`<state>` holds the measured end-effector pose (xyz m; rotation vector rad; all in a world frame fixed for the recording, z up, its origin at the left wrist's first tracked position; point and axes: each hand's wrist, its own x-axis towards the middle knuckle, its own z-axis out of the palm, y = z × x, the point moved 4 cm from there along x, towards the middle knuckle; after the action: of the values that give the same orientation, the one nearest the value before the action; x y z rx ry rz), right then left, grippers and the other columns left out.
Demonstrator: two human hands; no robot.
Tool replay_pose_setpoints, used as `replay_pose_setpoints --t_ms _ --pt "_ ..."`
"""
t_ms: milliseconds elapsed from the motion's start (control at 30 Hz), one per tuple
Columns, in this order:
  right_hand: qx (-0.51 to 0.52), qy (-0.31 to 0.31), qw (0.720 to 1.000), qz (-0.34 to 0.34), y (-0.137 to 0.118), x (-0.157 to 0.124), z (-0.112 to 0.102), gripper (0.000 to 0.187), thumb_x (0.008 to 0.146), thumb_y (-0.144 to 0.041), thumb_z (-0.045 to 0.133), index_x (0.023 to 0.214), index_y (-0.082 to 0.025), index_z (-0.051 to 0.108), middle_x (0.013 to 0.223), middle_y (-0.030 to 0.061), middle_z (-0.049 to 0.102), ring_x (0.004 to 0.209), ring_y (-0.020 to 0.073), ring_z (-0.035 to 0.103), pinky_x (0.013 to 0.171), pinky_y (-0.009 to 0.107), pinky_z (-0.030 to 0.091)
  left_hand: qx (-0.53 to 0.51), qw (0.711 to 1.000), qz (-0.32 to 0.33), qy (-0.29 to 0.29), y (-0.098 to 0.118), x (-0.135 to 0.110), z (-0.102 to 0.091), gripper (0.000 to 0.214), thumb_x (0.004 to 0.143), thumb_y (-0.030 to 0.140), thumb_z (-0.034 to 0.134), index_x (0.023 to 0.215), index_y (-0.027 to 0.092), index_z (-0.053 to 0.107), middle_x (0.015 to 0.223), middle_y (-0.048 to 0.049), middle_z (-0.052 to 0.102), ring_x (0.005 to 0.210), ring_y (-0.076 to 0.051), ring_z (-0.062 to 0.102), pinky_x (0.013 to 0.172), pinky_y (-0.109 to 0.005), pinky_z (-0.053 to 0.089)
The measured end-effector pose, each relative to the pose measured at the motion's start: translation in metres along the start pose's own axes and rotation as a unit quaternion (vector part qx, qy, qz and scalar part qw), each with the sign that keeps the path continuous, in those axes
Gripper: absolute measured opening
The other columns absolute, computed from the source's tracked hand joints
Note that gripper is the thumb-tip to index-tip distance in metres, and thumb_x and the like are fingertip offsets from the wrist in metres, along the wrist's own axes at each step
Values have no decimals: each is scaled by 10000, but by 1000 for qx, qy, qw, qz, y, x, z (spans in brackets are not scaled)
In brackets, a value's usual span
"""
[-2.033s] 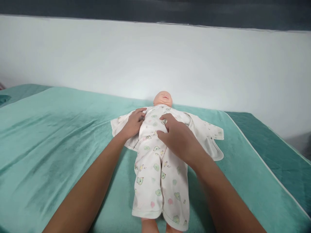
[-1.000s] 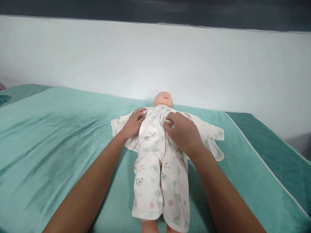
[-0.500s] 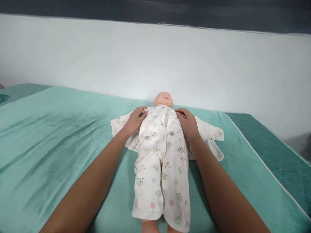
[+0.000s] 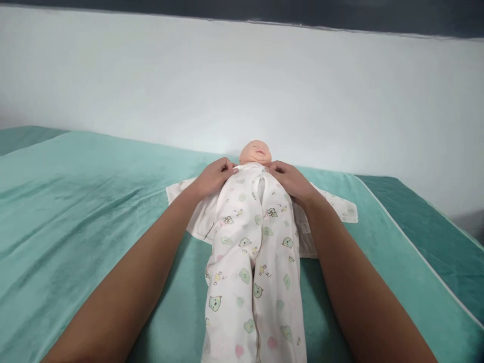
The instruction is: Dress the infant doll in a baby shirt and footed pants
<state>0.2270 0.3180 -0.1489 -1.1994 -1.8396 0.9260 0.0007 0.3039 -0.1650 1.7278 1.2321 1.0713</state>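
Observation:
A baby doll [image 4: 256, 150] lies on its back, its head toward the wall. White baby pants [image 4: 242, 242] with green and pink animal prints cover its front from just below the neck down past the lower frame edge. A white baby shirt [image 4: 343, 207] spreads out beneath, one sleeve to each side. My left hand [image 4: 216, 177] is closed on the left side of the pants' top edge, thumb toward the middle. My right hand [image 4: 289, 180] pinches the right side of that same edge near the doll's neck. The doll's arms and feet are hidden.
A light green blanket [image 4: 83, 201], wrinkled at the left, lies under the doll. Darker green fabric [image 4: 419, 212] runs along the right. Behind the doll's head rises a white wall [image 4: 242, 85] with a dark band [image 4: 242, 10] above.
Both hands have moved up and inward to the pants' top edge, and their fingers have closed on it. The view has shifted closer, so the doll's lower legs are out of frame.

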Motion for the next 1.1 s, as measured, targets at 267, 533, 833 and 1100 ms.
replay_pose_setpoints --t_ms 267,533,833,1100 --pt "-64 113 991 -2 12 10 0 236 837 -409 580 709 -219 523 777 0 601 799 190 540 810 352 419 39 991 24 128 -8 9 8 71 861 285 569 846 218 551 811 6 634 780 -164 585 751 -309 446" --pt "4 60 997 -51 8 -29 3 327 906 -347 486 1137 -296 712 1306 5 669 1233 227 569 1068 404 390 182 975 117 50 -7 -25 13 440 910 262 464 1323 295 612 1426 -26 586 1317 -253 504 1147 -442 333" --pt "16 216 976 28 20 -82 6 314 798 -332 551 1053 -249 714 1231 48 699 1174 232 599 1067 410 412 293 944 149 10 -16 -62 15 700 877 363 529 1532 211 333 1604 -123 333 1480 -298 272 1210 -473 212" --pt "17 159 979 125 29 -88 0 212 737 -384 587 785 -217 709 770 36 741 789 255 648 700 364 512 268 949 130 100 11 -85 17 341 867 229 470 1182 199 598 1272 -126 575 1210 -305 463 1046 -446 381"
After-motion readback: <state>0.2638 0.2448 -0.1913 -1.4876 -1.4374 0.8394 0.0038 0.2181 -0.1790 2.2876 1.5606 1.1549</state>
